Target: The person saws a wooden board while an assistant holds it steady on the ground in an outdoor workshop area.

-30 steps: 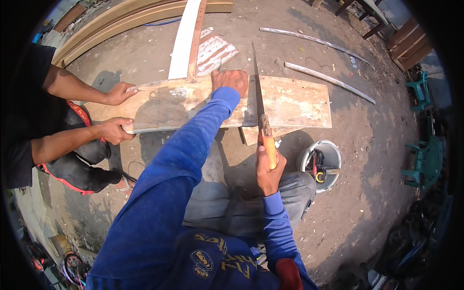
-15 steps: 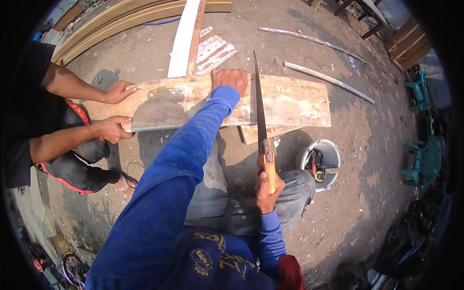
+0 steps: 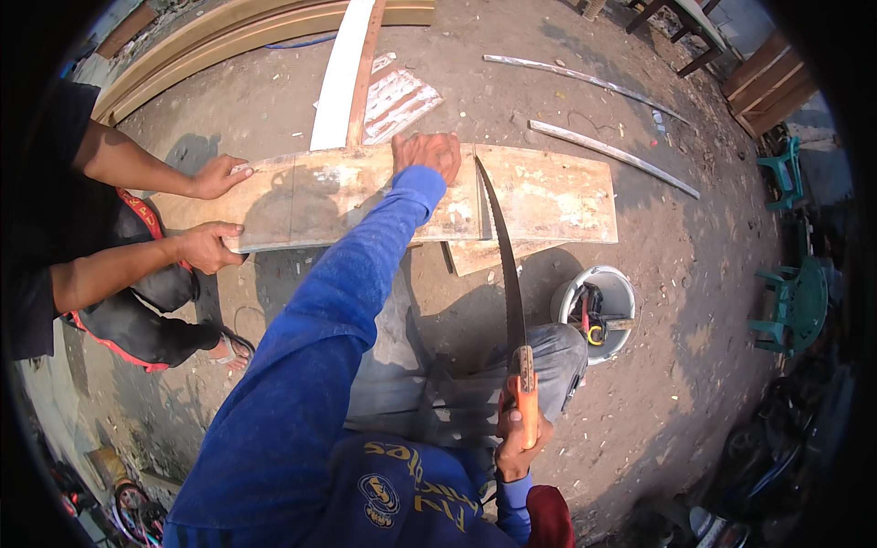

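Observation:
A wide, worn wooden board (image 3: 347, 196) lies crosswise in front of me. My left hand (image 3: 426, 155) presses on it, fingers curled over its far edge just left of the cut line. In my right hand (image 3: 522, 434) is the orange handle of a hand saw (image 3: 508, 265). The blade slants away from me, its tip at the board's far edge beside a dark line across the wood. A co-worker's two hands (image 3: 217, 176) grip the board's left end.
A white bucket (image 3: 627, 340) with tools stands right of my knee. Under the board a smaller wood piece (image 3: 498, 258) sticks out. Beyond lie a white-faced plank (image 3: 340, 87), long beams (image 3: 196, 53) and two thin strips (image 3: 614, 157). Green chairs (image 3: 784, 173) stand far right.
My right hand has drawn the saw back toward me and slightly right, so its tip now sits at the board's far edge. My left hand and the co-worker's hands keep their hold.

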Available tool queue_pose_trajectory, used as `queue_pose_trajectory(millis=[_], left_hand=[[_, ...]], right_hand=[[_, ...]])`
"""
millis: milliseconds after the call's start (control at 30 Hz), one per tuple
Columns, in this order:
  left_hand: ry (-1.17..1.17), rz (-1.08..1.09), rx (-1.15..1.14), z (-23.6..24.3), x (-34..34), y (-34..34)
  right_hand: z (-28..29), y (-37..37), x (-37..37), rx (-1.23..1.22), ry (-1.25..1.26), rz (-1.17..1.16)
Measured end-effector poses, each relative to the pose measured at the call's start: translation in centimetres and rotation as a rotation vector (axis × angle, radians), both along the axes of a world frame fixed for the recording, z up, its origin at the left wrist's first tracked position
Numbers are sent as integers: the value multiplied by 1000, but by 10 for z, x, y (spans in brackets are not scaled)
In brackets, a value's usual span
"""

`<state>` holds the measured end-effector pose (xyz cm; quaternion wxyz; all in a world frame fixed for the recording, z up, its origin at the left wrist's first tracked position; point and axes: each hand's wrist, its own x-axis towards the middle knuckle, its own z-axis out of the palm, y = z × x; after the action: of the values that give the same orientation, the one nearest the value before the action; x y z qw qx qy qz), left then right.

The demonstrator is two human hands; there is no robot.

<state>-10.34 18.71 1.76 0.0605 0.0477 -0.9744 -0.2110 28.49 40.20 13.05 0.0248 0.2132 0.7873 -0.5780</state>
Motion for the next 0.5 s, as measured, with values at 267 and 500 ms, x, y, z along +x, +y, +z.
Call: queue_pose_trajectory(millis=[267, 500], left_hand=[[-17, -4, 28, 0, 2, -2], [-28, 16, 56, -1, 0, -2]], right_hand=[[41, -20, -10, -69, 80, -40], [6, -22, -80, 107, 125, 122]])
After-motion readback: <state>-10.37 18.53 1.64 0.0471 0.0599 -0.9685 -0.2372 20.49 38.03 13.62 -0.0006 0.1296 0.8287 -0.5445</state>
